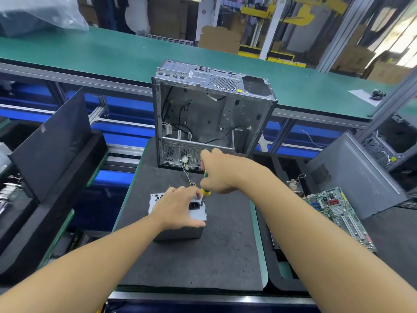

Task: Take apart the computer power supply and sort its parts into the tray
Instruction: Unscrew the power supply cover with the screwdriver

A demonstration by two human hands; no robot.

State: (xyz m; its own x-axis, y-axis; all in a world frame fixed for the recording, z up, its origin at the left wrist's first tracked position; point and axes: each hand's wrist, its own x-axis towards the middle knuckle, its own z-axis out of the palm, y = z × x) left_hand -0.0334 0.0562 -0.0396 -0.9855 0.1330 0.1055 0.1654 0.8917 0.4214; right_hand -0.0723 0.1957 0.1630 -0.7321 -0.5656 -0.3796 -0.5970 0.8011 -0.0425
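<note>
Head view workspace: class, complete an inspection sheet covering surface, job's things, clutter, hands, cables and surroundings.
Surface: black mat on the bench.
Job's things: power supply stands on the mat, unopened; screwdriver tip at its top face.
Clutter: motherboard right of the mat; open computer case behind.
Hands: left hand holds the power supply; right hand grips the screwdriver.
Cables: wire bundle rises from the power supply.
Surroundings: green conveyor; cardboard boxes beyond.

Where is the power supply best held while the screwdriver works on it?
Likely from above, across its flat side walls: the power supply stands on end, socket face up. The left hand grips there, clear of the screwdriver at its right edge.
</note>
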